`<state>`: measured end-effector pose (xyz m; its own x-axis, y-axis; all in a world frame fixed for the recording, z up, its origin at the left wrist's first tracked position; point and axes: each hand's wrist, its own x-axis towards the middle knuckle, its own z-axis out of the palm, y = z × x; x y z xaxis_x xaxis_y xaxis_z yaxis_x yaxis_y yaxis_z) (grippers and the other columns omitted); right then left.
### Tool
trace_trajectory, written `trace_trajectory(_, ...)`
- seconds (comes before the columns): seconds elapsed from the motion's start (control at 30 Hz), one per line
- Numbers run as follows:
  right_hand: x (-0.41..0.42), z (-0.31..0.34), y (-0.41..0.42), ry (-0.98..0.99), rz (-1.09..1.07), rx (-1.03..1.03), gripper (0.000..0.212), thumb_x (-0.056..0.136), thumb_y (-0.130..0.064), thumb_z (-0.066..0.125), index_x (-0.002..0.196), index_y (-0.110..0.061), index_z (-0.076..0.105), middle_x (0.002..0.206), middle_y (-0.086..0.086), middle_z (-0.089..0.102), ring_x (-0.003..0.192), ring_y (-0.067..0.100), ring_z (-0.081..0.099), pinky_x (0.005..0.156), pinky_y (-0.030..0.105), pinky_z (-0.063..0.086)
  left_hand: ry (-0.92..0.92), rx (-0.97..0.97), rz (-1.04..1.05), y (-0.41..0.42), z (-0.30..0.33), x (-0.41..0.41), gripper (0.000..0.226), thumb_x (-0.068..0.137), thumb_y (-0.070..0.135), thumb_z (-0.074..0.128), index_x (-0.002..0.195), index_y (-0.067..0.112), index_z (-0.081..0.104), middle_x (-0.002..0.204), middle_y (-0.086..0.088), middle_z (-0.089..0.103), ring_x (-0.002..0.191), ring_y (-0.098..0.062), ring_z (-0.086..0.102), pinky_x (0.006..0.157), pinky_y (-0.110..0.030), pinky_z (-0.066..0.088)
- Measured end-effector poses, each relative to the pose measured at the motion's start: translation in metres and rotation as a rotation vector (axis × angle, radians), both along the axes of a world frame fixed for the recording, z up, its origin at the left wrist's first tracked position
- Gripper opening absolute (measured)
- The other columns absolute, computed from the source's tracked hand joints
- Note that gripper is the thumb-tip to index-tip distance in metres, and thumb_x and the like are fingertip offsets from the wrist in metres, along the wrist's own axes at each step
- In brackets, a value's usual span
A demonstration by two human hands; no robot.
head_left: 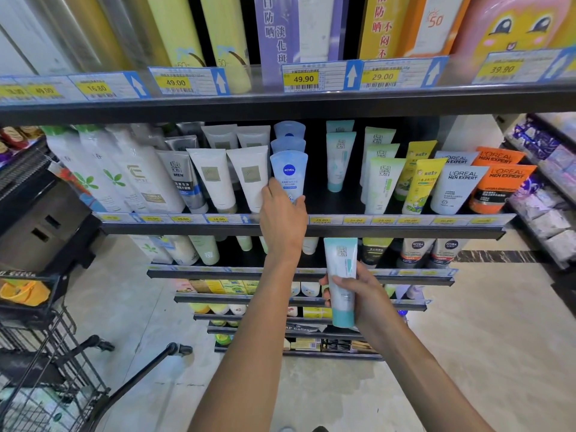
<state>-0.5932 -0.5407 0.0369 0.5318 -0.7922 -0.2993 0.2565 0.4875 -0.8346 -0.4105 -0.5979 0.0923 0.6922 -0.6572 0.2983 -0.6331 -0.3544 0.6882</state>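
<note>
My left hand [282,219] reaches up to the middle shelf and grips the bottom of the front pale blue Nivea tube [289,174], which stands upright in its row. Two more blue tubes stand behind it. My right hand [363,296] is lower, in front of the lower shelves, and holds a white and teal tube [341,275] upright with its teal cap down. A matching teal tube [338,162] stands on the shelf right of the Nivea row, with a bare gap of shelf around it.
The black shelf rail [405,230] carries yellow price tags. White tubes [251,179] stand left of the Nivea tube; green, yellow and L'Oreal tubes [458,188] stand to the right. A black wire shopping cart [46,363] is at lower left. Pale floor tiles lie below.
</note>
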Motion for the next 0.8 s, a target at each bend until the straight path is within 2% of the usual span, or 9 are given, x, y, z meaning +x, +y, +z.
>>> trace_trajectory(0.3, 0.001, -0.005, 0.001, 0.020, -0.008, 0.001, 0.042, 0.095, -0.004, 0.061, 0.136, -0.015, 0.060, 0.100, 0.021, 0.071, 0.078, 0.028, 0.065, 0.071, 0.038, 0.055, 0.032, -0.091, -0.022, 0.006, -0.005, -0.001, 0.062, 0.093, 0.024, 0.073, 0.142, 0.008, 0.039, 0.132, -0.013, 0.059, 0.118, -0.031, 0.062, 0.083, -0.040, 0.055)
trace_trajectory(0.5, 0.003, -0.005, 0.001, 0.027, -0.007, 0.001, 0.041, 0.095, -0.004, 0.062, 0.135, -0.016, 0.061, 0.100, 0.020, 0.071, 0.080, 0.028, 0.064, 0.072, 0.039, 0.054, 0.021, -0.101, -0.033, 0.011, -0.007, 0.000, 0.063, 0.094, 0.031, 0.073, 0.142, 0.007, 0.039, 0.130, -0.014, 0.061, 0.117, -0.029, 0.063, 0.082, -0.036, 0.055)
trace_trajectory(0.7, 0.005, -0.005, 0.002, 0.031, -0.018, 0.008, 0.041, 0.095, -0.004, 0.062, 0.134, -0.016, 0.061, 0.100, 0.020, 0.072, 0.080, 0.028, 0.065, 0.071, 0.038, 0.056, 0.002, -0.137, -0.049, 0.012, -0.011, 0.007, 0.060, 0.093, 0.031, 0.073, 0.138, 0.007, 0.042, 0.130, -0.014, 0.061, 0.116, -0.029, 0.064, 0.086, -0.041, 0.059)
trace_trajectory(0.8, 0.006, -0.005, 0.004, 0.022, -0.028, 0.011, 0.040, 0.096, -0.003, 0.061, 0.133, -0.017, 0.061, 0.100, 0.021, 0.072, 0.079, 0.028, 0.064, 0.070, 0.038, 0.056, -0.026, -0.142, -0.064, 0.015, -0.015, 0.010, 0.058, 0.093, 0.032, 0.073, 0.136, 0.007, 0.043, 0.128, -0.013, 0.060, 0.113, -0.030, 0.063, 0.083, -0.046, 0.059)
